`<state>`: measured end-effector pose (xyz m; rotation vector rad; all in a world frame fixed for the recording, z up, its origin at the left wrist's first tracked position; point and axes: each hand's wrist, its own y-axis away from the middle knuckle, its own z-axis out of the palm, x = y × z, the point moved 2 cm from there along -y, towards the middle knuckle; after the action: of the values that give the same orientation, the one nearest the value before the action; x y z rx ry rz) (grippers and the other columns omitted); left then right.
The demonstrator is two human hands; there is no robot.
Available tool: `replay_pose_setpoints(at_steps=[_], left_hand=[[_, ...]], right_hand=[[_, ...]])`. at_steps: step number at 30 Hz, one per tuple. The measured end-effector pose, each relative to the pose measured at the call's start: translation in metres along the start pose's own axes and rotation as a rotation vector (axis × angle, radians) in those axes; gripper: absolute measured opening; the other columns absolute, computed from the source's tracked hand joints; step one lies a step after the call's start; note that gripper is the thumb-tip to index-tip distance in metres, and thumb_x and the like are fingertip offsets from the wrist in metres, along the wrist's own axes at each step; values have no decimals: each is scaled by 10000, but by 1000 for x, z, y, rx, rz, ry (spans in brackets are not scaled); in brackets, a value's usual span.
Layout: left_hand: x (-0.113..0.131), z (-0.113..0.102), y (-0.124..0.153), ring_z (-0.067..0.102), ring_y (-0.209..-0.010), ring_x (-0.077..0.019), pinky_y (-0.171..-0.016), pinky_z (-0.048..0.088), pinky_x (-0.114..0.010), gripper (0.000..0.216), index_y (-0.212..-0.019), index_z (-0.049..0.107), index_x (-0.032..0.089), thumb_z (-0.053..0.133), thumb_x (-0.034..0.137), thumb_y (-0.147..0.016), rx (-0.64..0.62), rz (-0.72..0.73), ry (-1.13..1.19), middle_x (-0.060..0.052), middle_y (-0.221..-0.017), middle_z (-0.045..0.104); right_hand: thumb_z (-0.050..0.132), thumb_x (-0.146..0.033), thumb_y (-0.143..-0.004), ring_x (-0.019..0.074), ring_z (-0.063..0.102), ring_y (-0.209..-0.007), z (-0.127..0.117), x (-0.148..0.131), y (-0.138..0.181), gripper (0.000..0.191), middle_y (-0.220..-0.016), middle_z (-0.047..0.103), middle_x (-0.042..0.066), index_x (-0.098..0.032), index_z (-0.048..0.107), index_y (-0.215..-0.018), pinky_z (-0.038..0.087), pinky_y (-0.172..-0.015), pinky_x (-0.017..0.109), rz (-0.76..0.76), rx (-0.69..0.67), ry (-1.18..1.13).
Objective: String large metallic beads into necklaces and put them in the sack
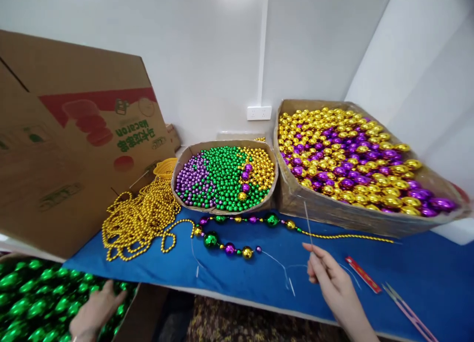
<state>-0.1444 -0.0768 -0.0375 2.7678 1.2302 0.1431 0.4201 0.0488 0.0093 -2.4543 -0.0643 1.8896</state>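
My right hand hovers over the blue table cover, fingers pinched on a thin needle or wire that points upward, with white thread trailing left. In front of it lies a bead strand of green, purple and gold balls joined to small gold beads. My left hand reaches down at the lower left into a box of large green balls, fingers spread on them.
A small cardboard box holds purple, green and gold beads. A larger box at right holds gold and purple balls. A heap of gold bead strings lies left. A tilted carton stands at left. Scissors and a red strip lie near the front edge.
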Motion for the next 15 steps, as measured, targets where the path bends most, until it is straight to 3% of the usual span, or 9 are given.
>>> replay_pose_setpoints(at_steps=[1, 3, 6, 8, 10, 13, 15], left_hand=[[7, -18, 4, 645, -722, -360, -667, 470, -471, 468, -934, 583, 166, 443, 564, -732, 40, -17, 29, -146, -816, 647], [37, -57, 19, 615, -885, -360, -761, 459, -486, 543, -1039, 552, 176, 431, 618, -748, 180, 93, 223, -149, -956, 631], [104, -97, 48, 592, -946, -295, -771, 494, -393, 515, -1047, 560, 204, 578, 582, -699, 120, 294, 758, -88, -1069, 616], [152, -102, 66, 617, -879, -248, -671, 527, -340, 478, -1105, 530, 209, 605, 503, -737, -139, 385, 1277, -71, -1070, 611], [192, -94, 83, 651, -760, -219, -603, 534, -322, 418, -1086, 529, 205, 628, 437, -752, -451, 394, 1665, -61, -987, 634], [232, -72, 102, 675, -751, -220, -591, 539, -301, 346, -1075, 531, 192, 612, 376, -793, -751, 338, 1947, -72, -951, 655], [249, -60, 112, 680, -784, -227, -623, 549, -310, 337, -1096, 525, 195, 600, 359, -810, -869, 262, 2019, -71, -953, 665]], right_hand=[[434, -509, -877, 125, 564, -556, 5, -2, 2, 450, -631, 568, -2, -166, 548, -1145, 487, -524, 208, -12, -36, 44], [419, -484, -891, 122, 582, -531, 17, -6, 8, 420, -604, 582, -7, -173, 567, -1131, 489, -512, 191, -63, -115, 133], [433, -426, -898, 124, 621, -524, 40, -16, 17, 339, -602, 632, -3, -207, 618, -1078, 498, -501, 166, -231, -219, 235], [455, -387, -894, 153, 681, -651, 52, -23, 24, 293, -721, 699, 28, -224, 648, -1043, 529, -567, 169, -372, -252, 272], [460, -346, -898, 181, 698, -798, 61, -30, 30, 266, -873, 726, 55, -230, 663, -1025, 549, -661, 189, -495, -262, 295], [444, -294, -907, 185, 698, -836, 65, -36, 35, 256, -949, 724, 62, -228, 659, -1029, 558, -713, 211, -616, -256, 333], [443, -273, -905, 178, 701, -824, 64, -38, 37, 254, -948, 725, 61, -222, 646, -1051, 563, -698, 206, -659, -246, 359]])
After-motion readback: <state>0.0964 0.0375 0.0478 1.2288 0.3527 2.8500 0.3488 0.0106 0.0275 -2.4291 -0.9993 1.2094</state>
